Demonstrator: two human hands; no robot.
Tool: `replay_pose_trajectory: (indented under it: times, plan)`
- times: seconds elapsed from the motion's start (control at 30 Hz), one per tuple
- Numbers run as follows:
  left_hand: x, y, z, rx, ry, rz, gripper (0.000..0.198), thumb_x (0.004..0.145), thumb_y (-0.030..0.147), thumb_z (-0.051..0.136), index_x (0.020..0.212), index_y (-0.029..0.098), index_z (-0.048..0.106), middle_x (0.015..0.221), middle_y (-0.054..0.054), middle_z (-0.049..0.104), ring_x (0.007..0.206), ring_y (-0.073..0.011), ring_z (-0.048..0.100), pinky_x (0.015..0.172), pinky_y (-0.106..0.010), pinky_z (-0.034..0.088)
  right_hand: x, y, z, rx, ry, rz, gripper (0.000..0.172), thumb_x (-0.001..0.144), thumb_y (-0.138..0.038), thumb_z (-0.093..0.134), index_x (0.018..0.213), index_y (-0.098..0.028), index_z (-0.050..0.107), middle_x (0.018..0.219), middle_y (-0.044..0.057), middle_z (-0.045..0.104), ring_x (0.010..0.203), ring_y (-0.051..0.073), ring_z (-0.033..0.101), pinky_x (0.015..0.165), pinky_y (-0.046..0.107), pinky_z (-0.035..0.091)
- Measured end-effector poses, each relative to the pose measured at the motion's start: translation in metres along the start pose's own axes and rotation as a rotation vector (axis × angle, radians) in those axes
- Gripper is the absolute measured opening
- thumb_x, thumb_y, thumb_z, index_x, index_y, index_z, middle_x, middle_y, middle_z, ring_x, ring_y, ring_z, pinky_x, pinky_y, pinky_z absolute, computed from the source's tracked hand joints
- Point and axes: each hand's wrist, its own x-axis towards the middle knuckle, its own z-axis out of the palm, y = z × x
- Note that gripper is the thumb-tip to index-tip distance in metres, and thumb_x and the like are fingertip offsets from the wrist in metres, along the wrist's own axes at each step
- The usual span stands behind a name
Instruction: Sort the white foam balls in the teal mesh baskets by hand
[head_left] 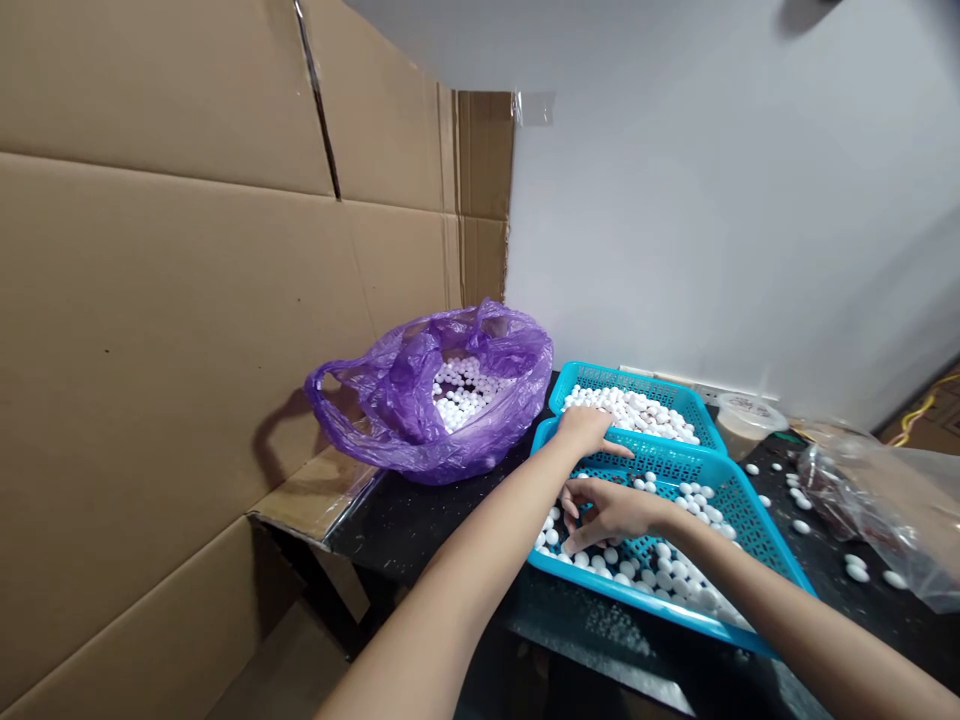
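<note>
A near turquoise plastic basket holds loose small white balls, spread mostly along its front and right side. My left hand is at this basket's far left rim, closed over it, with the thumb along the inner wall; the other fingers are mostly hidden. Inside the same basket, my right hand reaches down over the balls at the left. Its fingers are bent and apart from the thumb, and I see no ball between them. Behind stands a second turquoise basket, with many white pieces heaped in it.
A purple plastic bag with white balls inside sits left on the black table. Right of the baskets are a lidded clear tub, stray balls and a clear plastic bag. Cardboard walls the left side.
</note>
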Motion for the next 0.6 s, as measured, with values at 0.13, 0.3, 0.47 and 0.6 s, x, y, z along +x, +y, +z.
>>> replay_pose_trajectory:
  times: [0.13, 0.3, 0.47, 0.6]
  plan:
    - [-0.0026, -0.0006, -0.0024, 0.005, 0.011, -0.01, 0.069, 0.057, 0.077, 0.041, 0.088, 0.018, 0.059, 0.09, -0.01, 0.064, 0.086, -0.0253, 0.058, 0.069, -0.029, 0.041, -0.0005, -0.0007, -0.0015, -0.009, -0.008, -0.009, 0.044, 0.056, -0.038, 0.072, 0.077, -0.018, 0.039, 0.079, -0.002, 0.052, 0.053, 0.007, 0.048, 0.038, 0.016, 0.036]
    - [-0.0057, -0.0002, -0.0066, 0.023, 0.002, -0.021, 0.069, 0.058, 0.077, 0.04, 0.087, 0.018, 0.059, 0.09, -0.011, 0.064, 0.086, -0.0255, 0.059, 0.068, -0.029, 0.041, -0.0019, -0.0029, -0.0047, 0.069, -0.053, -0.026, 0.038, 0.063, -0.042, 0.067, 0.08, -0.016, 0.044, 0.072, -0.002, 0.05, 0.051, 0.006, 0.048, 0.04, 0.015, 0.035]
    - [-0.0065, -0.0002, -0.0082, 0.02, -0.002, -0.019, 0.067, 0.059, 0.076, 0.04, 0.084, 0.017, 0.06, 0.089, -0.01, 0.064, 0.085, -0.0249, 0.059, 0.067, -0.028, 0.041, -0.0032, -0.0055, -0.006, 0.098, -0.042, -0.002, 0.038, 0.071, -0.05, 0.057, 0.082, -0.016, 0.046, 0.072, -0.002, 0.049, 0.05, 0.005, 0.047, 0.039, 0.014, 0.034]
    - [-0.0059, -0.0004, -0.0074, 0.015, 0.008, -0.017, 0.068, 0.059, 0.077, 0.039, 0.084, 0.018, 0.06, 0.089, -0.011, 0.064, 0.085, -0.0253, 0.059, 0.067, -0.029, 0.041, -0.002, -0.0037, -0.0065, 0.089, -0.058, -0.003, 0.039, 0.072, -0.053, 0.054, 0.082, -0.015, 0.048, 0.072, -0.001, 0.05, 0.048, 0.004, 0.045, 0.039, 0.015, 0.034]
